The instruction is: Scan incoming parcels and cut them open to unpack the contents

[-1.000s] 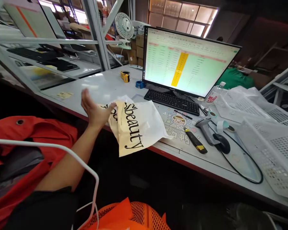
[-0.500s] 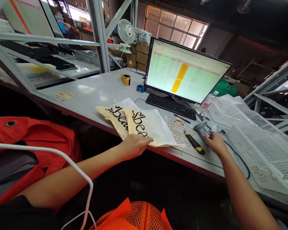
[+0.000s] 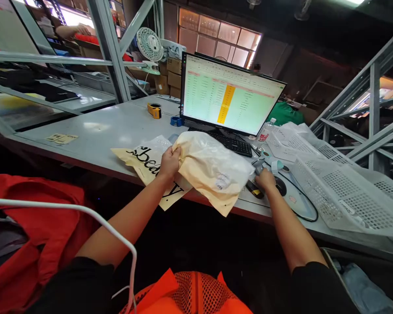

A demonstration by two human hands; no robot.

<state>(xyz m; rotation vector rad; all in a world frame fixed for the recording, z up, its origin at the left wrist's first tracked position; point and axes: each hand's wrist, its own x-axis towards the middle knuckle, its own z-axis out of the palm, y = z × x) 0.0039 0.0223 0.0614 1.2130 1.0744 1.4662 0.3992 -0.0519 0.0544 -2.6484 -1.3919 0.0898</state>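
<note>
My left hand [image 3: 170,163] is closed on the gathered edge of a plastic bag [image 3: 212,163], clear on top and cream along its lower part. The bag is lifted and tilted, and a small barcode label [image 3: 222,181] shows on it. Beneath it on the desk lies a cream bag with black lettering [image 3: 147,160], partly covered. My right hand [image 3: 266,179] is wrapped around the grey barcode scanner [image 3: 258,165], just right of the raised bag. A black and yellow utility knife [image 3: 254,190] lies close by, partly hidden by the bag.
A monitor [image 3: 232,93] stands behind a black keyboard [image 3: 236,145]. White perforated baskets [image 3: 343,196] lie at right. A yellow tape measure [image 3: 154,110] and a blue tape roll [image 3: 176,121] sit further back. A white cable [image 3: 94,213] crosses at lower left.
My left hand has raised the upper bag off the other one and turned it over, showing its label side. My right hand now has the scanner in a fuller grip, nearer the bag.
</note>
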